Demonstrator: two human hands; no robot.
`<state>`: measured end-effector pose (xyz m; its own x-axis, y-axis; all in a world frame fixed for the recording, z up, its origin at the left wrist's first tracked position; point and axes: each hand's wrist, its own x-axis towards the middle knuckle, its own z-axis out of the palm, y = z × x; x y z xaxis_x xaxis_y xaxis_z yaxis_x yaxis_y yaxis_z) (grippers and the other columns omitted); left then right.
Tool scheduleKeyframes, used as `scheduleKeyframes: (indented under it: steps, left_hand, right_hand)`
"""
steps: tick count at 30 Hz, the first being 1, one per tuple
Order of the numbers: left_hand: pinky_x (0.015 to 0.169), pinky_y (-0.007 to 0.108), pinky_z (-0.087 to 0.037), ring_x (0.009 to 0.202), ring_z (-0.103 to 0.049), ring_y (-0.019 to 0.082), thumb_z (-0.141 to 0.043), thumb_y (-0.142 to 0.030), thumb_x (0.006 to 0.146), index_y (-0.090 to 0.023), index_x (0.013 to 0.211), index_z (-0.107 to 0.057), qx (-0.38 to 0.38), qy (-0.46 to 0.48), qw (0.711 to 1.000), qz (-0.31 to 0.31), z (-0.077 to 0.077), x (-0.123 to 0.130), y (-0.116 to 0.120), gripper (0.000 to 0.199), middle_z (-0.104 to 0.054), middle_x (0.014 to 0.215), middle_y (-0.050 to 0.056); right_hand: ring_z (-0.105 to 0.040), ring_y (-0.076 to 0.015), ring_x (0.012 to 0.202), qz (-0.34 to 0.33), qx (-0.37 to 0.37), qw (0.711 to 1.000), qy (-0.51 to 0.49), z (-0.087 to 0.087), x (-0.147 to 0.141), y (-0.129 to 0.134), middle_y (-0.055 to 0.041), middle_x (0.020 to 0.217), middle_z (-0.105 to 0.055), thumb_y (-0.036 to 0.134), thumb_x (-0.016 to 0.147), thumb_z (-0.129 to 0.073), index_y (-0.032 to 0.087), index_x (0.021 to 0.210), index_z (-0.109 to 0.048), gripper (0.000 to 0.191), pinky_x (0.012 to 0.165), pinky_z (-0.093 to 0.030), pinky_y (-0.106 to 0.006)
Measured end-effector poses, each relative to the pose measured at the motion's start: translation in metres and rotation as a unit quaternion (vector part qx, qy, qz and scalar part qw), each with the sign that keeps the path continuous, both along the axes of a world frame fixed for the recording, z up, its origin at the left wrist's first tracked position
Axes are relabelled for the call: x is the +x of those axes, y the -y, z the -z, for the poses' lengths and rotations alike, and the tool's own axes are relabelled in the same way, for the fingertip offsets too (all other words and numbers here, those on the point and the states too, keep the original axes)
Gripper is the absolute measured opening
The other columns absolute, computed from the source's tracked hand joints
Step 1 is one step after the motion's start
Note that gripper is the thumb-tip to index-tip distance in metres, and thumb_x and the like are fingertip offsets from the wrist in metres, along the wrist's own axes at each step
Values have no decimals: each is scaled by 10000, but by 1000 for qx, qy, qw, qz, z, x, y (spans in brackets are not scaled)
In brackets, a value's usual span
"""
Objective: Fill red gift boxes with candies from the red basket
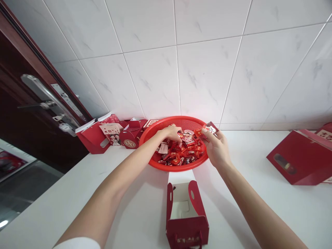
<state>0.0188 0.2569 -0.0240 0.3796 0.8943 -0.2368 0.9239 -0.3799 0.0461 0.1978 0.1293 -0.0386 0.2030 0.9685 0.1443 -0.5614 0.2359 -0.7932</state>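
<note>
A round red plastic basket (pixel 145 152) full of wrapped red candies (pixel 181 152) stands against the tiled wall. My left hand (pixel 172 133) reaches into the basket with curled fingers among the candies; what its fingertips grip is too small to make out. Over the basket's right rim, my right hand (pixel 216 145) is closed on wrapped candies (pixel 211 128), one red and one dark. In front of the basket sits an open dark red gift box (pixel 187 226), its flaps raised and its white inside showing.
Red boxes and bags (pixel 94 138) line the wall at the left, near a dark door (pixel 31 90) with a metal handle. At the right lies a larger red box (pixel 301 159) on the white table (pixel 246 159).
</note>
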Motion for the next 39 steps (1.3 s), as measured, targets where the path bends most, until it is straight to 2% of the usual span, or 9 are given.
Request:
scheduleKeyframes:
  steps: [4, 7, 10, 13, 16, 22, 28, 33, 39]
  left_hand:
    - [945, 348, -525, 1125, -650, 281, -685, -262, 741, -237, 1110, -743, 42, 19, 999, 2, 3, -2, -3, 374, -693, 1238, 89]
    - [1039, 475, -479, 1139, -635, 302, -615, -135, 761, -221, 948, -773, 62, 12, 998, 8, 2, 7, 4, 260, -733, 1155, 79]
    - [1148, 654, -303, 1266, -549, 353, -640, -137, 778, -222, 869, -783, 70, -7, 997, 39, 3, 18, 13, 189, -704, 1244, 92]
    - [1184, 665, -221, 1277, -537, 360, -681, -247, 831, -211, 843, -785, 58, -27, 995, 78, 7, 29, 20, 111, -709, 1230, 110]
    - [1187, 663, -210, 1259, -556, 383, -686, -367, 883, -182, 866, -782, 42, -46, 994, 85, 14, 38, 25, 209, -749, 1124, 139]
    - [1155, 646, -305, 1309, -537, 407, -641, -427, 922, -170, 1000, -754, 1, -51, 996, 69, 21, 39, 26, 292, -702, 1285, 169]
    - [1072, 483, -464, 1132, -652, 317, -731, -355, 792, -216, 921, -722, -33, -21, 997, 66, 16, 38, 25, 190, -758, 1095, 66]
    - [951, 416, -542, 1063, -684, 344, -745, -343, 711, -189, 970, -736, -29, -12, 998, 53, 11, 35, 20, 301, -756, 1061, 107]
    - [1118, 526, -436, 1410, -479, 393, -606, -201, 790, -200, 1434, -566, 7, 15, 998, 60, 13, 27, 19, 645, -520, 1532, 165]
  right_hand:
    - [-731, -260, 849, 1, 2, 1000, 3, 2, 0, 0, -52, 854, -760, 370, 616, -922, 203, 867, -695, 377, 757, -593, -399]
    - [-726, -254, 841, 1, -1, 1000, 5, 2, 0, -1, -48, 851, -760, 372, 615, -921, 204, 869, -696, 379, 747, -592, -391]
    - [-715, -234, 804, 4, 0, 1000, 4, 2, 1, -1, -37, 844, -756, 372, 609, -927, 206, 857, -692, 380, 730, -589, -378]
    - [-713, -228, 797, 5, -6, 1000, 5, 1, 0, -1, -33, 843, -753, 369, 609, -929, 206, 845, -686, 375, 728, -585, -370]
    - [-721, -240, 833, 0, -3, 1000, 6, 2, 0, -1, -36, 845, -753, 367, 620, -925, 203, 866, -692, 377, 741, -582, -369]
    - [-715, -227, 843, 2, 11, 1000, 17, 4, 1, -2, -29, 872, -753, 374, 640, -925, 202, 909, -703, 388, 807, -575, -384]
    - [-723, -246, 829, 6, 7, 1000, 10, 2, 0, 0, -27, 826, -746, 376, 613, -934, 204, 857, -699, 380, 794, -589, -408]
    - [-729, -255, 866, 10, 9, 1000, -4, 0, -1, 0, -30, 838, -751, 371, 595, -940, 210, 849, -687, 393, 848, -588, -428]
    - [-718, -242, 868, 9, 12, 1000, -7, 1, 0, 0, -32, 859, -742, 359, 607, -934, 203, 861, -682, 390, 847, -574, -411]
